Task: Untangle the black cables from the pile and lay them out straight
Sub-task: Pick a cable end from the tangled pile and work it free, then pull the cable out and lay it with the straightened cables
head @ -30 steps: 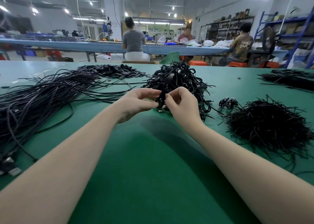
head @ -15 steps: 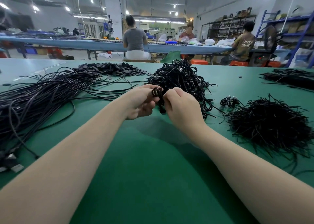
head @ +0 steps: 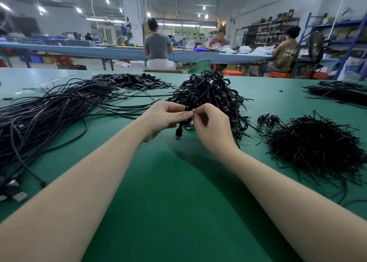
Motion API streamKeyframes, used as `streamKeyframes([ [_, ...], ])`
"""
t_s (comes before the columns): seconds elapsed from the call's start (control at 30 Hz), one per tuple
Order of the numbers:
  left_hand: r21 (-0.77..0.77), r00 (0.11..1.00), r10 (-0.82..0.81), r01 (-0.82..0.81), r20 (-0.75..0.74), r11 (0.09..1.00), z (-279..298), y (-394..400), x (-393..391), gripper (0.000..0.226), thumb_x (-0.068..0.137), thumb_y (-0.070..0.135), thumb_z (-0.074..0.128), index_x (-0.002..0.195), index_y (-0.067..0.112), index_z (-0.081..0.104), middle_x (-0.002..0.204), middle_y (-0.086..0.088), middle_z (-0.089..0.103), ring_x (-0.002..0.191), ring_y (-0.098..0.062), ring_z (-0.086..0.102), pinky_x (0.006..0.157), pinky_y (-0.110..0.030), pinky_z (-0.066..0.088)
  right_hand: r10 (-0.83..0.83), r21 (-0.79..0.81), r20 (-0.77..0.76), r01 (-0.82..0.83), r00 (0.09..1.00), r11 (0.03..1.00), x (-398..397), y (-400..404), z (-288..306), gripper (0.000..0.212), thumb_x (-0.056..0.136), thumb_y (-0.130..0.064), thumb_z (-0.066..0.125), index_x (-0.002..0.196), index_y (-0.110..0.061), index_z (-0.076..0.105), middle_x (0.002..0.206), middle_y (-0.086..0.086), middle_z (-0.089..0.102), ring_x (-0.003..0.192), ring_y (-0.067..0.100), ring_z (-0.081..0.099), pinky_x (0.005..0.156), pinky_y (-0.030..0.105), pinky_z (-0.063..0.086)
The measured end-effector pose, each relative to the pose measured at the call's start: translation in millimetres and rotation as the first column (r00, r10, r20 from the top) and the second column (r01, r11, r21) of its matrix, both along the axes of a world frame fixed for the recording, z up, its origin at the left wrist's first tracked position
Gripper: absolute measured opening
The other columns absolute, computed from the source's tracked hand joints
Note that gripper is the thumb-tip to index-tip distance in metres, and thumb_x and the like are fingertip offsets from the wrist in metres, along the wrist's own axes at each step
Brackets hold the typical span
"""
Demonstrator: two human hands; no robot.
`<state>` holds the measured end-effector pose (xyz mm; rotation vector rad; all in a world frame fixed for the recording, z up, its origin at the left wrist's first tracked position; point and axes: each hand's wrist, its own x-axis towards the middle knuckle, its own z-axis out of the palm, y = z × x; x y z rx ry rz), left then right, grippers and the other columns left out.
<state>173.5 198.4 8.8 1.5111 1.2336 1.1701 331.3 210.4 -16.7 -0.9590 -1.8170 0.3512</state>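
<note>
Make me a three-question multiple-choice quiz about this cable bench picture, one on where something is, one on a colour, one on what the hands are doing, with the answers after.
1. Where do the straightened cables lie?
A. On the person's left
B. On the person's right
C. On the floor

2. What colour is the table?
A. Blue
B. Green
C. White

3. What are the left hand and right hand doing?
A. Resting flat on the table
B. Both pinching one black cable in front of the tangled pile
C. Holding nothing, raised in the air

Answers:
1. A, the long loose strands fan out across the left of the bench.
2. B, the bare surface under the arms is green.
3. B, the fingertips of both hands meet on the cable, whose connector hangs below them.
</note>
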Motion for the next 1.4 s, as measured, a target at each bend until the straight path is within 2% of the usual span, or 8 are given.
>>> streamKeyframes([
  [0.1, -0.115, 0.996, -0.011, 0.021, 0.092, 0.993, -1, -2, 1, 0.022, 0.086, 0.024, 0.069, 0.106, 0.031, 0.060, 0.074, 0.005, 0.071, 0.065, -0.007, 0.065, 0.062, -0.023, 0.049, -0.053, 0.093, 0.146, 0.039, 0.988, 0.995, 2, -2, 1, 0.008, 0.092, -0.013, 0.056, 0.088, -0.012, 0.062, 0.088, 0.000, 0.062, 0.078, 0.018, 0.056, 0.067, 0.033, 0.045],
  [0.27, -0.212, 0.943, -0.038, 0.113, 0.330, 0.971, 4, -3, -1, 0.022, 0.094, 0.021, 0.058, 0.113, 0.030, 0.060, 0.063, 0.003, 0.062, 0.048, -0.007, 0.052, 0.046, -0.016, 0.036, -0.300, 0.554, 0.337, 0.070, 0.893, 0.830, 0, -10, 7, 0.003, 0.081, -0.002, 0.063, 0.078, -0.001, 0.064, 0.078, 0.013, 0.064, 0.070, 0.032, 0.061, 0.063, 0.035, 0.044],
  [0.37, -0.174, 0.932, -0.078, 0.148, 0.354, 0.974, 3, -4, -2, 0.021, 0.096, 0.022, 0.052, 0.096, 0.028, 0.072, 0.070, 0.003, 0.066, 0.057, -0.009, 0.061, 0.054, -0.019, 0.042, -0.270, 0.471, 0.269, 0.118, 0.925, 0.874, -2, -12, 5, 0.008, 0.088, -0.008, 0.059, 0.084, -0.004, 0.065, 0.082, 0.008, 0.064, 0.076, 0.031, 0.060, 0.070, 0.038, 0.042],
  [0.57, -0.131, 0.926, -0.103, 0.160, 0.362, 0.978, -8, -1, -1, 0.034, 0.095, 0.001, 0.047, 0.111, 0.021, 0.068, 0.086, -0.002, 0.073, 0.088, -0.017, 0.069, 0.060, -0.017, 0.051, -0.166, 0.160, 0.127, 0.145, 0.978, 0.976, 4, -3, 0, 0.012, 0.095, -0.017, 0.054, 0.094, -0.012, 0.064, 0.095, 0.002, 0.065, 0.083, 0.027, 0.058, 0.079, 0.044, 0.044],
  [0.83, 0.061, 0.973, 0.123, -0.137, 0.194, 0.989, -24, 4, 2, 0.011, 0.079, 0.015, 0.075, 0.090, 0.017, 0.073, 0.079, 0.007, 0.071, 0.073, -0.003, 0.060, 0.075, -0.020, 0.049, -0.066, 0.048, 0.090, 0.062, 0.994, 0.997, -1, -3, -3, 0.012, 0.095, -0.017, 0.056, 0.094, -0.013, 0.067, 0.089, -0.003, 0.065, 0.085, 0.016, 0.058, 0.076, 0.035, 0.048],
  [1.03, -0.050, 0.967, 0.144, -0.136, 0.210, 0.989, -22, 2, 10, 0.034, 0.088, 0.033, 0.068, 0.119, 0.025, 0.055, 0.076, -0.001, 0.069, 0.064, -0.013, 0.060, 0.052, -0.021, 0.045, -0.108, 0.198, 0.174, 0.073, 0.979, 0.978, 3, -7, 3, 0.012, 0.093, -0.017, 0.057, 0.087, -0.009, 0.064, 0.085, 0.004, 0.064, 0.075, 0.025, 0.058, 0.070, 0.042, 0.046],
  [1.23, -0.190, 0.786, 0.003, 0.146, 0.618, 0.971, -18, 0, 17, 0.029, 0.095, 0.008, 0.045, 0.109, 0.021, 0.066, 0.051, 0.007, 0.052, 0.038, -0.002, 0.044, 0.036, -0.012, 0.034, -0.345, 0.632, 0.290, 0.092, 0.893, 0.770, 3, -13, 10, 0.009, 0.081, -0.001, 0.066, 0.074, -0.007, 0.064, 0.071, 0.004, 0.061, 0.065, 0.027, 0.059, 0.066, 0.036, 0.040],
  [1.4, -0.190, 0.780, -0.041, 0.202, 0.625, 0.961, -16, -6, 23, 0.027, 0.094, 0.010, 0.046, 0.095, 0.020, 0.071, 0.067, 0.004, 0.067, 0.056, -0.008, 0.064, 0.050, -0.017, 0.048, -0.241, 0.417, 0.114, 0.173, 0.964, 0.892, 4, -14, 3, 0.007, 0.089, -0.008, 0.061, 0.083, -0.008, 0.064, 0.080, 0.002, 0.064, 0.072, 0.026, 0.059, 0.071, 0.034, 0.037],
])
